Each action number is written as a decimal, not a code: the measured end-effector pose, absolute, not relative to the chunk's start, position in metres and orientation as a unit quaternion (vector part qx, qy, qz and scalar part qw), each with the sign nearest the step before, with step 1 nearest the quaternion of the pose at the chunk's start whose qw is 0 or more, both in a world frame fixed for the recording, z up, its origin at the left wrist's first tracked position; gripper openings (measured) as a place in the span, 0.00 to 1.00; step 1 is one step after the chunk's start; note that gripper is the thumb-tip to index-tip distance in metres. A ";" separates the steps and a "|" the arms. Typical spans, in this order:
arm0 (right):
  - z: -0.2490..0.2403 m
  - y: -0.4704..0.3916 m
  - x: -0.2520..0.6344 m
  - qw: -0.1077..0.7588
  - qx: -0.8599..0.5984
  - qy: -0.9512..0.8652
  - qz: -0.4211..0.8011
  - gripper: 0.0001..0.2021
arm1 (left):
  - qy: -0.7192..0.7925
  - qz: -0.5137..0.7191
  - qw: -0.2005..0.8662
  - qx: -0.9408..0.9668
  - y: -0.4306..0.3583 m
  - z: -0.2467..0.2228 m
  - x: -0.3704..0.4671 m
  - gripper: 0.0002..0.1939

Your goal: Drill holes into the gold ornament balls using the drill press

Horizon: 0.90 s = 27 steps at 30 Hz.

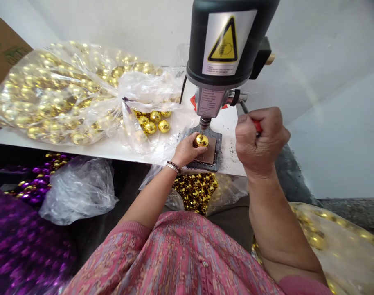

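Drill (pixel 228 45) nearest; left hand (pixel 186 150) pinches ball (pixel 202 142) under bit (pixel 201 131), best held low; right hand (pixel 260 139) clamped round lever (pixel 244 107): feed slowly, evenly.

Pink patt. top (pixel 177 254), short slvs (pixel 133 229), dk + silver bracelets (pixel 174 166).

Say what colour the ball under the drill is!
The ball is shiny gold, clearest in the head view.

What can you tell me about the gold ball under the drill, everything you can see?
The gold ball is round, shiny and mirror-like, perhaps plastic. The left hand holds it between thumb and fingers over the brown pad. The drill bit stands at its top; whether it has entered is too small to tell.
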State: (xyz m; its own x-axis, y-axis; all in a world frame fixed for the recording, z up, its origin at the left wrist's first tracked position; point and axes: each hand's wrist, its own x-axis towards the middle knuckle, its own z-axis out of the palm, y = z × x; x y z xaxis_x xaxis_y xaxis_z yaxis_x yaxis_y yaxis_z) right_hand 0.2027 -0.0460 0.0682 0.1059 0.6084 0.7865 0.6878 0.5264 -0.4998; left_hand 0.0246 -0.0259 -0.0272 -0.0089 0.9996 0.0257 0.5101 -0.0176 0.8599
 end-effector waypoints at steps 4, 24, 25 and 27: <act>0.059 -0.044 0.203 0.577 -0.469 -0.667 -0.050 0.18 | 0.608 0.336 0.350 0.628 -0.027 -0.025 0.025 0.33; 0.084 -0.025 0.194 0.639 -0.480 -0.597 -0.065 0.20 | 0.578 0.345 0.389 0.629 -0.027 -0.028 0.019 0.28; 0.095 -0.022 0.194 0.633 -0.489 -0.598 -0.045 0.19 | 0.566 0.349 0.402 0.629 -0.028 -0.029 0.016 0.29; 0.113 -0.016 0.195 0.620 -0.508 -0.598 0.001 0.16 | 0.533 0.364 0.425 0.634 -0.032 -0.030 0.010 0.30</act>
